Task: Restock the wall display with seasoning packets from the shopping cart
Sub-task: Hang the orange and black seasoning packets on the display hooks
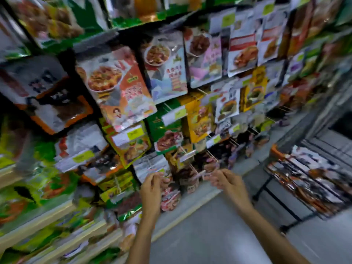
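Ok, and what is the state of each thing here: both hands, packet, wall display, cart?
left hand: seems to pinch the packet's top
right hand: reaching beside it, grip blurred
packet: hanging below the left hand
wall display: hooks hung with packets
cart: loaded with packets

Glossy plastic seasoning packets [122, 86] are hanging all over the dark metal wall display [140, 60] on the left, and the black wire shopping cart [280, 200] is sitting to its right on the grey floor [209, 225].

Left hand [152, 184] and right hand [222, 180] pinch a packet [170, 199] — blurred.
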Motion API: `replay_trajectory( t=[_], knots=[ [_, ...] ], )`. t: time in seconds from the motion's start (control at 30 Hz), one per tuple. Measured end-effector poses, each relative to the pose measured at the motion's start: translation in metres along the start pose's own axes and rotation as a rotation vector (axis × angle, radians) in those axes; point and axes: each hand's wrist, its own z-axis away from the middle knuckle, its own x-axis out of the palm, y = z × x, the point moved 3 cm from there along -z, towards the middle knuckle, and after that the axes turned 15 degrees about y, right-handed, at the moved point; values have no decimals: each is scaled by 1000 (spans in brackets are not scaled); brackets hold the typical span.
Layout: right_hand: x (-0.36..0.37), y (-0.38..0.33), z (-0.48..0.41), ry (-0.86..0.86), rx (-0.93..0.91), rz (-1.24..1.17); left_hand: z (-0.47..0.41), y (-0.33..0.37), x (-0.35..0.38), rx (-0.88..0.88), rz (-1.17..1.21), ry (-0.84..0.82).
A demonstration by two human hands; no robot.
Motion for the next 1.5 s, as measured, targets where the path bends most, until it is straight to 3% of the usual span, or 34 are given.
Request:
replay_trajectory(
  t=[0.2,0.4,0.53,0.77,1.03,1.13,1.23,1.33,1.5],
  knots=[
    [-169,86,-18,182,173,139,96,-32,155,-67,-120,-262],
    [-292,143,-50,323,292,261,165,-38,282,132,-324,-547],
    [-341,154,-78,417,349,264,186,-33,345,194,-410,-642],
    [-377,172,-143,631,469,210,165,-14,460,226,-479,-836],
    [-399,204,-252,860,593,195,120,23,615,450,-503,-1013],
    [-399,225,-293,910,662,115,97,30,668,524,-522,-1010],
    [-395,261,-326,962,770,43,77,26,714,586,-554,-891],
    [-382,305,-358,926,866,71,64,9,750,596,-603,-840],
    [-343,367,-413,748,909,102,60,-35,783,440,-671,-922]
  ],
)
